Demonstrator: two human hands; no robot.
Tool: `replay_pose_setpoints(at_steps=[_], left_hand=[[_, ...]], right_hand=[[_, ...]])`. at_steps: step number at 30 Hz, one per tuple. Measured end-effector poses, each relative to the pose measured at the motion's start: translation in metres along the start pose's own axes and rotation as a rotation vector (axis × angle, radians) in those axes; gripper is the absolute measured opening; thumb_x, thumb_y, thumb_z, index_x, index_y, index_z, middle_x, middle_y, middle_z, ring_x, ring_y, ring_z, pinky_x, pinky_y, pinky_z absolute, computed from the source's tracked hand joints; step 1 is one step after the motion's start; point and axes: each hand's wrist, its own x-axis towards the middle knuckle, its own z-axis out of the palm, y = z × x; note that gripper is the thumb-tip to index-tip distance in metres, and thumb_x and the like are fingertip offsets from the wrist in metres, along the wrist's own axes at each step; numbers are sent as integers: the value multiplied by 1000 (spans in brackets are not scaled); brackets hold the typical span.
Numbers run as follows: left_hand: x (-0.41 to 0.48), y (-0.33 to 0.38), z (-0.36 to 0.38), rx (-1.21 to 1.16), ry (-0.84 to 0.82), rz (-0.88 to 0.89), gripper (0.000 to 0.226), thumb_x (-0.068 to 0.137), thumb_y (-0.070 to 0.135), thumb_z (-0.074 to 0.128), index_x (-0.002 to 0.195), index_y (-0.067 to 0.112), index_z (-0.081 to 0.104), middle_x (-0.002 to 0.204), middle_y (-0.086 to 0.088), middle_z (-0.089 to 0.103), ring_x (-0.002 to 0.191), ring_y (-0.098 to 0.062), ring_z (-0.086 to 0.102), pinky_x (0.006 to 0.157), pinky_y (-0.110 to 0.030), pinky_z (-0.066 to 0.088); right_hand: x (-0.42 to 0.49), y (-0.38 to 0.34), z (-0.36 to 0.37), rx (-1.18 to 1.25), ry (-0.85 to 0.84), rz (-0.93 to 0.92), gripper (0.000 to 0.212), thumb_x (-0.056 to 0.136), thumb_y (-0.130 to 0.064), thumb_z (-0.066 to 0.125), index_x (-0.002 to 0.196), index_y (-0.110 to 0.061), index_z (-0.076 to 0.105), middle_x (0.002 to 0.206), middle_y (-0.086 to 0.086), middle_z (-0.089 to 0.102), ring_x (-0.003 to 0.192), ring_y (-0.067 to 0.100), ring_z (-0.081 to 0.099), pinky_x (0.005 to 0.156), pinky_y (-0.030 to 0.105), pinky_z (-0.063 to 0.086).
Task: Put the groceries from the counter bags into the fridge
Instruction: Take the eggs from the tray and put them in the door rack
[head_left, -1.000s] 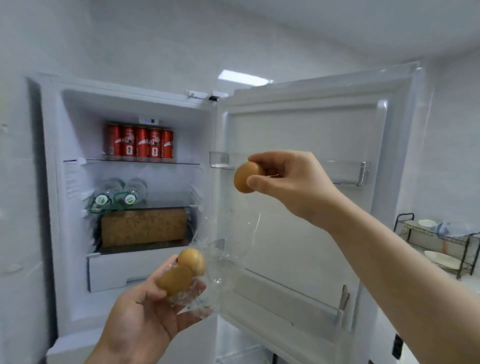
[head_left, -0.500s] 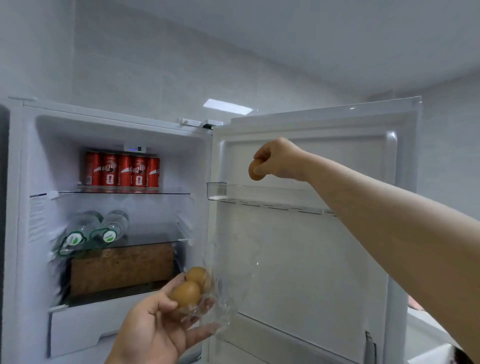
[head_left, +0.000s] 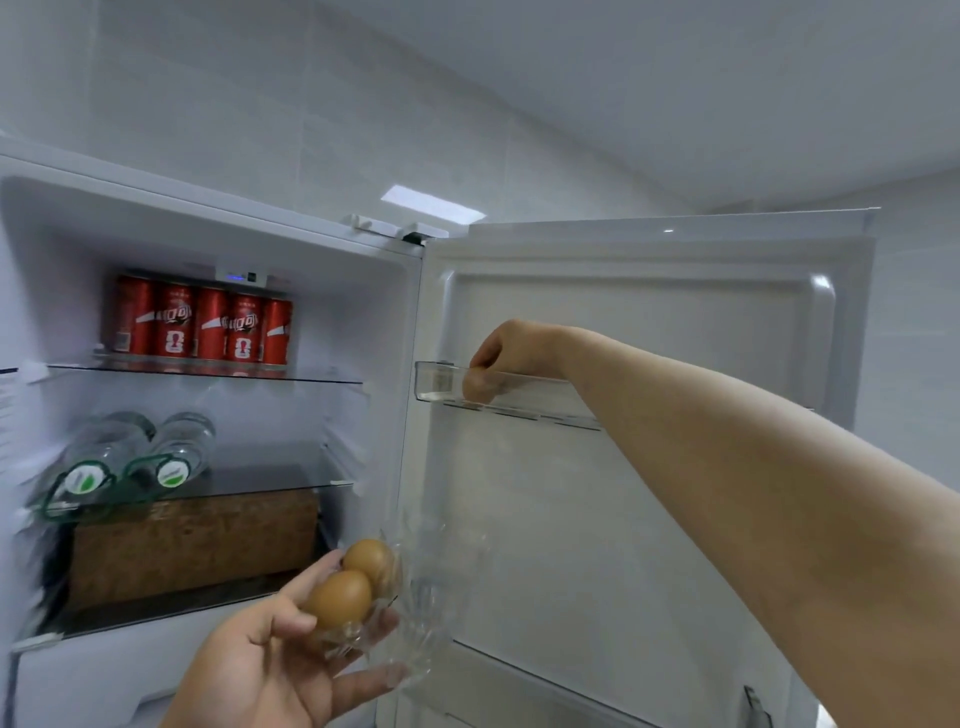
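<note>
The fridge stands open with its door (head_left: 649, 519) swung to the right. My right hand (head_left: 511, 351) reaches into the clear top door shelf (head_left: 524, 402), fingers curled down around a brown egg (head_left: 475, 387) that shows dimly through the shelf's wall. My left hand (head_left: 270, 670) is low in the middle, holding a crinkled clear plastic bag (head_left: 421, 613) with two brown eggs (head_left: 345, 597) in it, thumb pressed against the nearer one.
Several red cans (head_left: 208, 327) line the top glass shelf. Two water bottles (head_left: 140, 457) lie on the shelf below, above a brown box (head_left: 192, 545). A lower door shelf (head_left: 597, 686) runs under my right forearm.
My right hand has dropped from above the top door shelf down into it with the egg. The left hand with the bag has stayed about where it was.
</note>
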Motion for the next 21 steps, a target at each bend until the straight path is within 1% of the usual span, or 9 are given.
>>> replay_pose_setpoints(at_steps=[3,6,8,14,16,17,19,20,21], left_hand=[[5,0,-7,4,9,60,82,2,-4,72,84,-1,77,101,-31,68,72,-50,68,57,-71,48],[9,-1,-8,20,-9,79,107,1,-5,71,107,2,70,106,-32,67,74,-49,68,60,-70,49],[11,-3,-8,24,-20,97,114,0,-3,71,113,9,65,104,-32,67,73,-49,68,59,-69,49],[16,-6,-7,45,-55,96,108,11,0,71,118,16,63,109,-30,66,79,-47,67,64,-68,51],[17,-6,-8,38,-58,88,102,18,-1,68,118,15,63,111,-30,66,82,-47,67,66,-68,51],[17,-6,-8,35,-59,83,96,22,0,65,118,13,64,113,-30,65,84,-47,67,67,-67,51],[16,-6,-8,36,-62,76,79,32,3,61,111,5,69,113,-29,65,85,-45,66,69,-66,51],[16,-6,-7,48,-56,77,70,37,5,60,106,2,71,112,-28,66,84,-45,66,68,-65,52],[16,-7,-6,64,-41,81,62,47,7,57,108,1,71,113,-27,66,85,-44,65,68,-65,53]], right_hand=[[4,-1,-1,-37,-36,8,16,71,-36,74,86,-34,79,91,-9,76,85,10,69,86,25,54],[8,-2,-1,-52,-89,-4,21,75,-26,73,94,-34,78,101,-5,75,98,13,70,94,30,54],[12,-1,-1,-26,-124,-6,24,79,-22,71,100,-31,77,102,-4,75,100,18,70,92,30,55],[13,-1,1,37,-149,10,36,89,-22,68,124,-23,62,112,2,67,87,14,63,63,16,50],[9,-4,-4,259,24,53,35,90,-21,68,123,-17,60,105,4,66,79,15,62,65,22,56],[6,-7,-8,350,197,24,28,90,-20,68,117,-13,64,100,5,67,76,16,61,70,26,59],[-18,-22,-6,270,566,-178,7,89,-16,62,91,-16,69,82,-3,66,69,9,56,65,25,53],[-36,-33,3,213,679,-313,11,88,-14,60,79,-18,66,71,-8,62,63,5,52,60,22,46],[-56,-44,17,180,684,-438,16,87,-12,58,73,-16,64,65,-9,59,58,4,50,58,21,42]])
